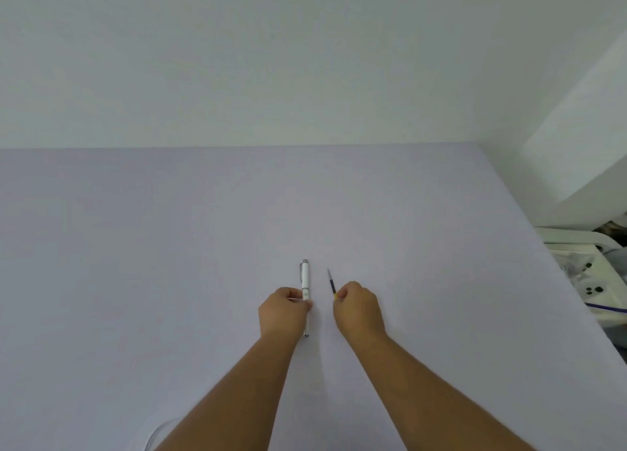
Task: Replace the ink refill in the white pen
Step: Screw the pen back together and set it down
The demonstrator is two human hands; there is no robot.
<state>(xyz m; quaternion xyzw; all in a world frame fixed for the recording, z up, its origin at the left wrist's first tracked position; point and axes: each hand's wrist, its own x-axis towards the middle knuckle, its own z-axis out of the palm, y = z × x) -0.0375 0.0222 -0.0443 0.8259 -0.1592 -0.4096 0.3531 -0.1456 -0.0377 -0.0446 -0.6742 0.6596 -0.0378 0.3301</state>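
The white pen [305, 277] with a grey cap end and clip lies lengthwise on the pale lilac table [169, 247], tip toward me. My left hand [283, 313] is closed around its middle, and the tip end shows below my fingers. To the right, my right hand [359, 309] pinches the near end of a thin dark ink refill [330, 281], whose far end points away from me. The pen and refill run roughly parallel, a short gap apart.
A white wall rises behind the table's far edge. Past the table's right edge stands white furniture [576, 247] with small dark items and a purple cord [607, 307]. A pale curved cable [159, 433] lies near my left forearm.
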